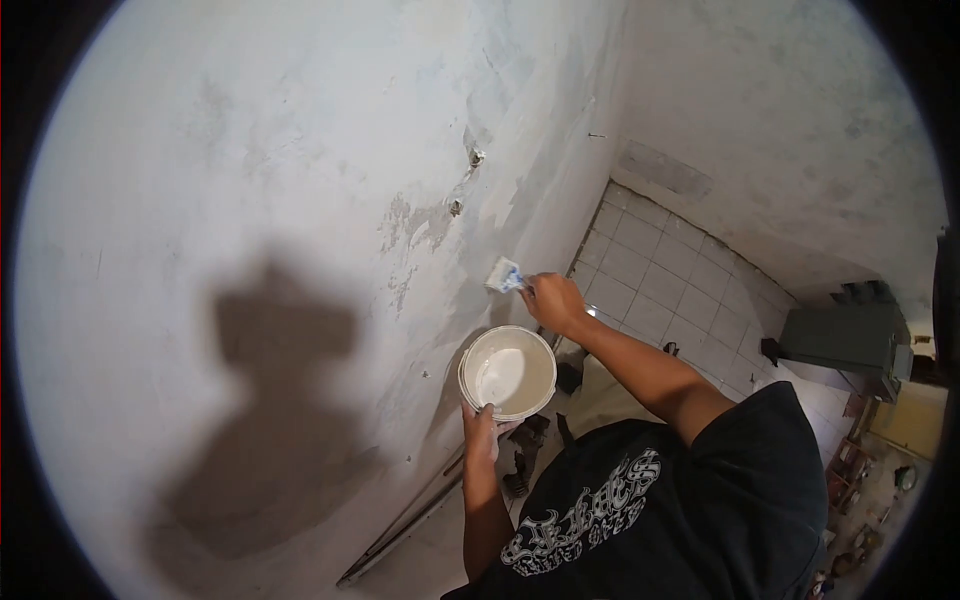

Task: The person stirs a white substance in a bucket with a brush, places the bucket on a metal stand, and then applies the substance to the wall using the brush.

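Observation:
My left hand [481,432] grips the near rim of a white plastic bucket [547,374], its thumb hooked over the edge. White paint lies in the bottom of the bucket. In my right hand [556,302], fingers wrapped round the handle, is a paintbrush [505,275] with a blue-and-white smeared ferrule and pale bristles. The bristles overlap the wall [420,120] in this view, a little above the bucket. Around that spot the wall shows damp grey patches, flaked areas and two small holes.
A tiled floor [650,265] meets a second wall [760,110] at the right. A dark green box-like cabinet [845,340] stands there, with assorted clutter [850,490] below it. Long thin strips [400,530] lie along the wall's foot. My shadow falls on the wall at left.

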The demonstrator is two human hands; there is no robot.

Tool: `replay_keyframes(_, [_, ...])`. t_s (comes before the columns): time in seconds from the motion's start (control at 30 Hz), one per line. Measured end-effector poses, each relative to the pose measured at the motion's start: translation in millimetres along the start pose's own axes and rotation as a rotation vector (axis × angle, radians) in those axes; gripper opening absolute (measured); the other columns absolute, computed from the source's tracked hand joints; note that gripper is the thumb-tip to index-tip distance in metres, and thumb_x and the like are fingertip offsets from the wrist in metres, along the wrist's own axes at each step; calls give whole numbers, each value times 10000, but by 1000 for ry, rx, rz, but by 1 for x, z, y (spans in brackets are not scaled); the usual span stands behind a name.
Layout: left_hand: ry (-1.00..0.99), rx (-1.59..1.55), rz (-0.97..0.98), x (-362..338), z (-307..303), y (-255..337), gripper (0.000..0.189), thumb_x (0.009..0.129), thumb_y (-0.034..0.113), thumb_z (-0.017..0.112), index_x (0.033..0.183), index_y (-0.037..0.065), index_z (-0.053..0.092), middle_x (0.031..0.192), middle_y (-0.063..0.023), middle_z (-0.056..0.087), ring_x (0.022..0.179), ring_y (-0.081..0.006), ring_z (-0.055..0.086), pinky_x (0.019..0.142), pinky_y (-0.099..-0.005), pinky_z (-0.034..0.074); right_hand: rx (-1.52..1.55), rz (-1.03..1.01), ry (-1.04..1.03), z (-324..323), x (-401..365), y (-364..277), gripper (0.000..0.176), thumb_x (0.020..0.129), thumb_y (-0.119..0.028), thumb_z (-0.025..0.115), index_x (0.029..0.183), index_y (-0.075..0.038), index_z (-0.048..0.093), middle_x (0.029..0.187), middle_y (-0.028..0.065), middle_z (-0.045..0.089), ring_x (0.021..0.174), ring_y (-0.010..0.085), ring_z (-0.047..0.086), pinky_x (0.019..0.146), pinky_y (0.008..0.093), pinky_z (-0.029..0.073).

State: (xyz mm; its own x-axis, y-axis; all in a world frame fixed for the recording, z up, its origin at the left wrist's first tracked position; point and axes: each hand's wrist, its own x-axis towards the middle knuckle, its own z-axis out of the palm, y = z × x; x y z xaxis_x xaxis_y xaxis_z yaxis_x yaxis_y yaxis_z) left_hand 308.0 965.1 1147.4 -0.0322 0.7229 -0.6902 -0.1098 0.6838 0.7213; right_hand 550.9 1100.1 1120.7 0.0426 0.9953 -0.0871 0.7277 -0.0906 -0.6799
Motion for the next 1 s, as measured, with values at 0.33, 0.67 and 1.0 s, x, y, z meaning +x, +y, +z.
replay_keyframes(0.33, [-71, -36, -77, 21, 3, 7, 596, 956, 54, 433, 1497, 159, 207, 1437, -212, 416, 1192, -429, 580, 835, -573, 601, 212, -245, 215, -39, -16, -31, 256, 887, -221, 657, 1052, -39, 727, 861, 169, 677, 743, 388, 662, 649, 490, 520])
replay_keyframes(0.67, [3, -79, 27, 10, 4, 7, 726, 914, -41, 431, 1546, 189, 156, 1462, -209, 381, 1188, -414, 569, 735, -573, 628, -139, 207, -134, 53, 37, 86, 299, 931, -299, 619, 966, -22, 726, 862, 239, 687, 790, 415, 672, 729, 507, 546])
replay_keyframes(1.0, [19, -86, 15, 17, 15, 0, 696, 921, -26, 419, 1533, 182, 161, 1448, -208, 406, 1154, -413, 600, 717, -546, 641, 477, -42, 163, -68, 35, 43, 273, 902, -241, 688, 1029, -4, 734, 801, 206, 693, 685, 354, 654, 653, 399, 507])
